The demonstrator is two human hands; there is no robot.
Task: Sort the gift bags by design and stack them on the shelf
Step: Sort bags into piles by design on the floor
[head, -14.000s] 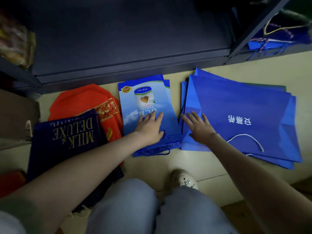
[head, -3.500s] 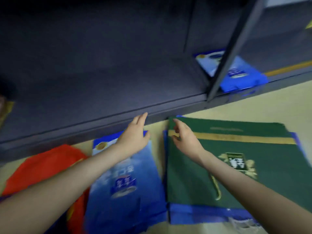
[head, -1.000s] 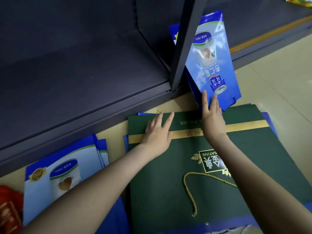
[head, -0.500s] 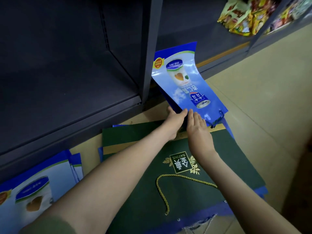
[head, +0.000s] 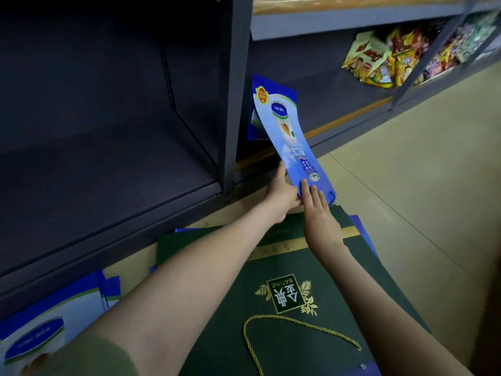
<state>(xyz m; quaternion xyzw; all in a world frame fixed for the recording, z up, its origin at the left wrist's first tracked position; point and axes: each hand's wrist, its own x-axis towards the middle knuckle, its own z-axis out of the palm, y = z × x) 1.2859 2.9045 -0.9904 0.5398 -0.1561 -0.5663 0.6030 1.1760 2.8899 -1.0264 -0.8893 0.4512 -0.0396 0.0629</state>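
Blue milk-print gift bag (head: 287, 137): 12 o'clock, far end inside shelf bay (head: 333, 107); left hand (head: 280, 195) grips near edge, right hand (head: 317, 213) fingers pressed together, flat atop; green Satine bag (head: 271, 335), 6 o'clock

blue bag (head: 287, 139) partly behind post (head: 233, 90), snacks (head: 379, 61) blurred

Single head view, looking forward-down from close above floor toward shelf (head: 108, 158) bottom.
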